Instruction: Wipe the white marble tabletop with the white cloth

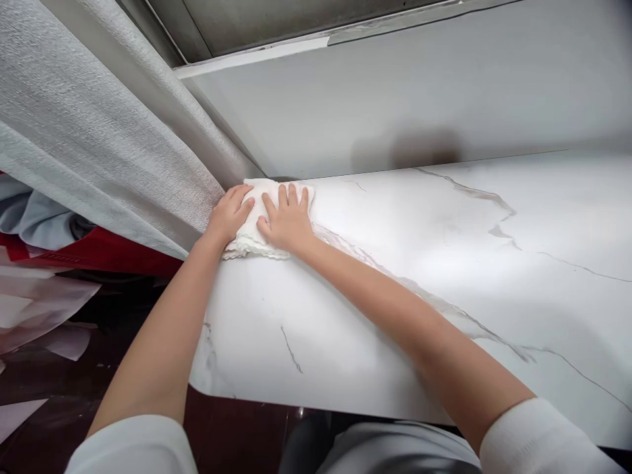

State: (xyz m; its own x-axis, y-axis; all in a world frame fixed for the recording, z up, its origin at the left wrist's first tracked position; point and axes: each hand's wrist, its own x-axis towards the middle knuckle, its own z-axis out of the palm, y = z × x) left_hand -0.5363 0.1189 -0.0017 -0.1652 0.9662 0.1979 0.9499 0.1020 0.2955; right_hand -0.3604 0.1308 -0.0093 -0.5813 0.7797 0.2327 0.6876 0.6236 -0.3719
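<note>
A folded white cloth (pixel 257 246) lies at the far left corner of a white tabletop with grey marble veins (pixel 355 355). Spread flat on top of it is my right hand (pixel 288 222), fingers apart and pressing down. My left hand (pixel 228 216) rests on the cloth's left side, its fingers stretched over the edge and the thumb held away from them. Neither hand is wrapped round the cloth. Part of the cloth is hidden under both hands.
A pale textured curtain (pixel 123 112) hangs along the left, close to my left hand. Behind the tabletop stands a grey-white panel (pixel 316 112). At lower left, a red bag (pixel 113 253) with grey fabric and pale sheets (pixel 39 309) lie above a dark floor.
</note>
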